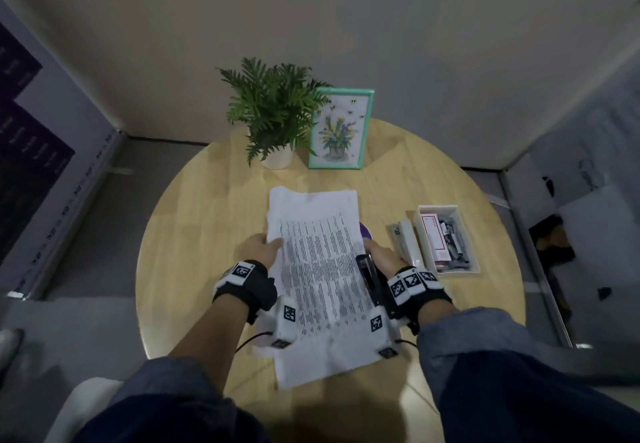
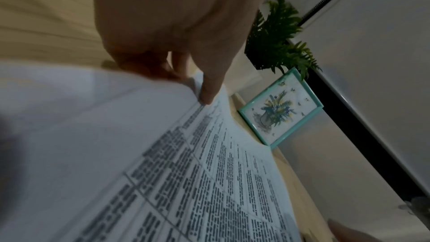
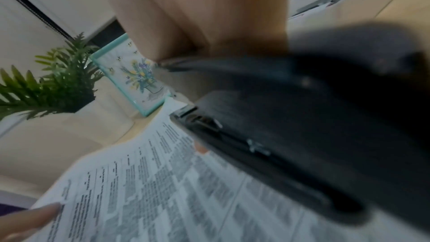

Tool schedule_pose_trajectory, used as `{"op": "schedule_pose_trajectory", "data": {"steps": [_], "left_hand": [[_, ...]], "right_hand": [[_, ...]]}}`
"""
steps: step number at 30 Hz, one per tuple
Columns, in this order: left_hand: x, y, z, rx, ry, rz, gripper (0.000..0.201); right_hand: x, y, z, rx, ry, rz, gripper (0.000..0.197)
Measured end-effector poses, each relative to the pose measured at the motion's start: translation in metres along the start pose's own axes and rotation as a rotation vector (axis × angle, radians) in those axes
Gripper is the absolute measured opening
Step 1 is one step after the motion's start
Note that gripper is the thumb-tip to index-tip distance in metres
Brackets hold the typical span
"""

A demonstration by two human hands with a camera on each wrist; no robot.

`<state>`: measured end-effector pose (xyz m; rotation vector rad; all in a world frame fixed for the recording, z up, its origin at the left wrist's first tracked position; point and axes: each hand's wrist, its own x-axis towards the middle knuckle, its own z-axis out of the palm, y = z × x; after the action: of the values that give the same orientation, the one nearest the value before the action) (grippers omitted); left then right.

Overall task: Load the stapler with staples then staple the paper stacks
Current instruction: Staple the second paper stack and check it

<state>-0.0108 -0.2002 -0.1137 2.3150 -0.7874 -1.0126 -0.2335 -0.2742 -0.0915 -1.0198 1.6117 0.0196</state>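
A stack of printed paper (image 1: 322, 269) lies lengthwise on the round wooden table (image 1: 201, 220), lifted a little at its sides. My left hand (image 1: 263, 246) pinches the stack's left edge, thumb (image 2: 209, 87) on top of the paper (image 2: 163, 163). My right hand (image 1: 379, 255) grips a black stapler (image 1: 369, 274) at the stack's right edge. In the right wrist view the black stapler (image 3: 302, 126) sits over the printed sheet (image 3: 151, 190), its mouth slightly apart. A second, white stapler (image 1: 408, 238) lies on the table to the right.
A white tray (image 1: 465, 234) with staple boxes and staple strips stands at the right. A potted fern (image 1: 273, 110) and a teal picture frame (image 1: 341, 129) stand at the back. A purple object (image 1: 366, 231) peeks out under the paper's right edge.
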Motion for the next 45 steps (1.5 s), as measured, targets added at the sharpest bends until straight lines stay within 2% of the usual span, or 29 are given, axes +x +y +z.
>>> {"op": "schedule_pose_trajectory", "data": {"steps": [3,5,8,10,14,16,18,19,21,22,23,24,26,28,30,32,36,40,45], "left_hand": [[-0.005,0.0,-0.004,-0.159,0.009,0.114,0.037],[-0.015,0.002,-0.015,-0.323,-0.041,0.214,0.035],[-0.033,0.006,-0.041,-0.406,-0.147,0.318,0.035],[-0.039,0.004,-0.054,-0.439,-0.202,0.337,0.039],[-0.053,0.009,-0.071,-0.471,-0.221,0.352,0.04],[-0.058,0.011,-0.074,-0.503,-0.193,0.348,0.04],[-0.062,0.014,-0.075,-0.525,-0.076,0.336,0.045],[-0.063,0.017,-0.076,-0.481,0.05,0.332,0.053],[-0.066,0.03,-0.08,-0.231,0.377,0.381,0.073],[-0.071,0.042,-0.084,-0.083,0.504,0.472,0.08],[-0.077,0.054,-0.087,0.043,0.571,0.612,0.083],[-0.083,0.069,-0.088,0.162,0.58,0.776,0.081],[-0.097,0.099,-0.09,0.375,0.464,1.013,0.07],[-0.109,0.123,-0.092,0.452,0.286,1.067,0.05],[-0.115,0.137,-0.098,0.375,0.15,1.049,0.02],[-0.119,0.143,-0.104,0.295,0.097,1.035,0.026],[-0.13,0.15,-0.104,0.271,0.134,1.062,0.038],[-0.136,0.155,-0.098,0.237,0.18,1.081,0.035],[-0.14,0.157,-0.097,0.217,0.155,1.124,0.039]], "right_hand": [[-0.002,0.006,0.001,-0.02,-0.046,-0.008,0.057],[-0.007,0.006,-0.002,-0.037,-0.056,-0.041,0.043],[-0.018,0.0,-0.015,0.085,-0.056,-0.142,0.021],[-0.027,-0.01,-0.027,0.186,-0.036,-0.231,0.012],[-0.057,-0.036,-0.041,0.403,-0.023,-0.371,0.011],[-0.072,-0.043,-0.041,0.438,-0.01,-0.436,0.024],[-0.084,-0.046,-0.037,0.435,0.017,-0.516,0.032],[-0.09,-0.048,-0.034,0.413,0.035,-0.556,0.033],[-0.101,-0.051,-0.027,0.346,0.054,-0.658,0.031],[-0.108,-0.053,-0.024,0.313,0.058,-0.707,0.029],[-0.116,-0.055,-0.022,0.276,0.061,-0.755,0.027],[-0.123,-0.056,-0.02,0.237,0.065,-0.807,0.027],[-0.138,-0.059,-0.017,0.168,0.058,-0.916,0.026],[-0.152,-0.061,-0.016,0.159,0.026,-0.968,0.022],[-0.16,-0.062,-0.021,0.163,0.034,-0.995,0.023],[-0.164,-0.061,-0.027,0.141,0.085,-1.027,0.022],[-0.164,-0.056,-0.041,0.124,0.181,-1.057,0.023],[-0.163,-0.055,-0.046,0.108,0.13,-1.029,0.019],[-0.162,-0.054,-0.05,0.124,0.087,-0.984,0.02]]}}
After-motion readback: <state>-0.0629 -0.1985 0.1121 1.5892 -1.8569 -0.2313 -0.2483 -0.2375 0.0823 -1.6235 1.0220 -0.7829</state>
